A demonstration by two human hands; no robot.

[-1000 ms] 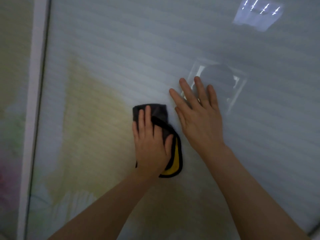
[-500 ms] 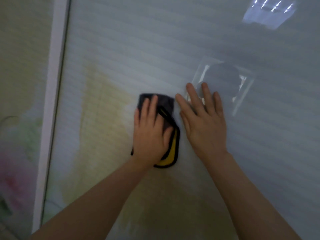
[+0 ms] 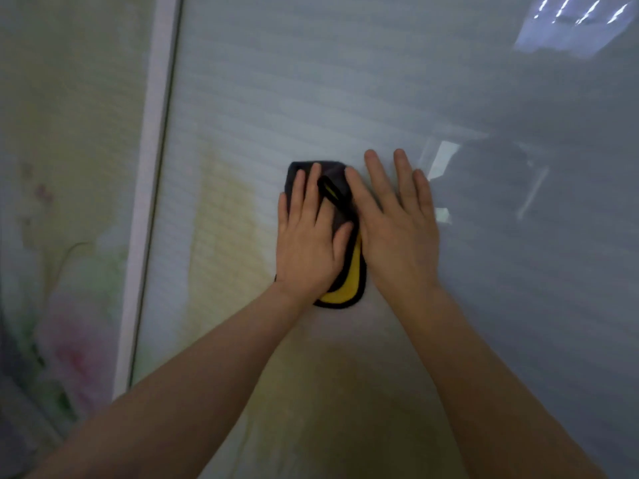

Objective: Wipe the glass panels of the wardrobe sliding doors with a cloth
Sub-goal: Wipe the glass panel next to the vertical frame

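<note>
A frosted, ribbed glass panel (image 3: 380, 81) of the wardrobe door fills most of the head view. A folded cloth (image 3: 345, 288), dark grey with a yellow side and black edging, lies flat against the glass at the centre. My left hand (image 3: 307, 243) presses flat on the cloth with fingers spread upward. My right hand (image 3: 397, 229) lies flat on the glass right beside it, its thumb side overlapping the cloth's right edge. Most of the cloth is hidden under my left hand.
A white vertical door frame (image 3: 148, 188) runs down the left side. Left of it is a neighbouring glass panel (image 3: 62, 202) with faint flower colours behind. Window light reflects at the top right of the glass (image 3: 574, 19).
My left hand slid the cloth upward on the glass. The right hand closed in until it touches the cloth's edge. The view shifted, so the frame sits further right.
</note>
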